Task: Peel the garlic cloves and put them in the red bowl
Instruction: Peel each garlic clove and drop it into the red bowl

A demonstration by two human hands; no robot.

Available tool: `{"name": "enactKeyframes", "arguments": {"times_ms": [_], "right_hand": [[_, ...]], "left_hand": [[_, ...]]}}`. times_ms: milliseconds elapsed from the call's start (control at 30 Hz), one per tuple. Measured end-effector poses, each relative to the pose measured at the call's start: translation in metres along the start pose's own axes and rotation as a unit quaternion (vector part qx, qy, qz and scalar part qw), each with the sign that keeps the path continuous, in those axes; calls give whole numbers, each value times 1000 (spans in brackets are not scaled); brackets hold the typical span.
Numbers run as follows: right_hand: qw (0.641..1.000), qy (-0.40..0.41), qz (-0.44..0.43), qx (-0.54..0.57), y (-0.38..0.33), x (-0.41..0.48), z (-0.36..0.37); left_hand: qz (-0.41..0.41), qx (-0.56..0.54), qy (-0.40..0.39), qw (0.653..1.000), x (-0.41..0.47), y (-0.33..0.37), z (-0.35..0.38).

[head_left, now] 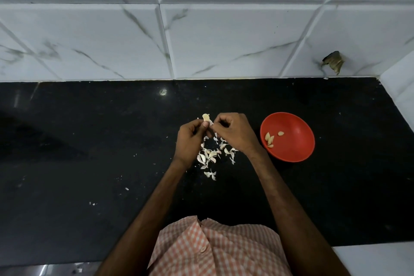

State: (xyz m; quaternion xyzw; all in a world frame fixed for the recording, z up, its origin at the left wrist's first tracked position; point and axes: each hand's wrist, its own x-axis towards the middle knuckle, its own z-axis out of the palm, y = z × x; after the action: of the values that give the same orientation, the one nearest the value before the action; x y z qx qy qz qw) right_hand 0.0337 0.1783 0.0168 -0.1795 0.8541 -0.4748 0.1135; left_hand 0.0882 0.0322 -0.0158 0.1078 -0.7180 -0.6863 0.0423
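garlic clove pale, half-skinned, pinched by left hand, right hand

Red bowl at 3 o'clock on black counter; white grey-veined wall tiles at 12; orange-white checked shirt.

- My left hand is held out in front of me, its back toward me, fingers curled, thumb and forefinger pinching a clove at its lower end.
- My right hand is just beside it, fingers curled in, their tips pinching the clove's right edge.
- The hands meet at the fingertips; the wrists are apart.
- Both forearms are bare and reach forward, angling in toward each other.
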Motion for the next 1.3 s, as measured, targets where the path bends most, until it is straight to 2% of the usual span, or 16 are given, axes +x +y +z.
{"name": "enactKeyframes", "arguments": {"times_ms": [167,300,433,500,633,733,800,867,933,1000,1067,1100,1133,1200,1233,1300], "right_hand": [[1000,-2,0,-11,5,0,-4],[997,58,-19,53,3,1,-9],[993,-7,-28,112,4,4,-9],[990,-12,-18,139,7,5,-7],[996,46,-48,52,9,6,0],[993,78,-92,18,9,4,5],[993,48,-42,104,9,3,3],[972,-18,50,229,11,4,-1],[948,-55,140,281,15,7,-4],[938,-53,222,261,14,7,0],[971,-7,202,125,12,3,9],[988,21,151,28,9,2,14],[994,47,90,-50,5,1,18],[992,78,-8,-96,0,4,20],[992,90,-36,-84,0,7,21],[995,97,-25,8,2,9,21]], "left_hand": [[5,25,11,1000,0,1,-1],[25,73,5,997,-1,1,-2],[60,134,-40,988,0,2,-4],[64,140,-49,987,1,0,-4],[24,137,-45,989,-1,-1,0],[-15,35,-71,997,-1,2,-1],[-23,-30,-95,995,-2,3,-2],[-11,-29,-114,993,-3,1,-3],[22,60,-120,991,-5,-2,-6],[65,259,-95,959,-4,-6,-9],[75,428,-52,899,-6,-8,-7],[67,439,-32,895,-6,-9,-4],[49,400,-22,915,-6,-9,-2],[15,200,-24,979,-5,-9,-2],[-4,91,-30,995,-6,-8,-1],[-57,-79,-47,994,-8,-5,-1]]}}
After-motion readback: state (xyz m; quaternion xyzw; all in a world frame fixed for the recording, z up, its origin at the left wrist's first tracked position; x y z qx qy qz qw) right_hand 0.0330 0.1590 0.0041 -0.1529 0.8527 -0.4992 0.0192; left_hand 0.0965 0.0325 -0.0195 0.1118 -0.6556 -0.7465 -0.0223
